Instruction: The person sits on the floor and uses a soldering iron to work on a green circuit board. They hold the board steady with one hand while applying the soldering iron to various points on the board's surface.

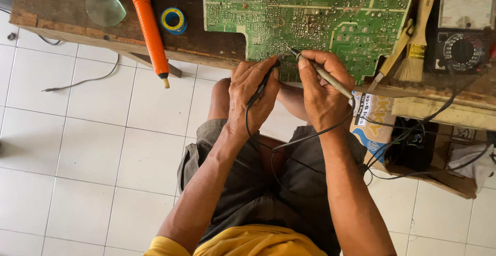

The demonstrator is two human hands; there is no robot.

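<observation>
A large green circuit board (310,13) lies solder side up on a worn wooden bench (57,8). My left hand (250,98) grips a black test probe (264,80) with its tip at the board's near edge. My right hand (323,90) holds a grey test probe (323,72) like a pen, its tip touching the board just right of the other probe. Black leads run from both probes down over my lap and off to the right towards an analogue multimeter (462,28).
An orange desoldering pump (149,26) overhangs the bench edge. Beside it lie a blue-and-yellow solder reel (173,20) and a clear glass lens (105,6). A paintbrush (417,39) rests right of the board. A cardboard box (372,124) sits below. White tiled floor (93,152) spreads left.
</observation>
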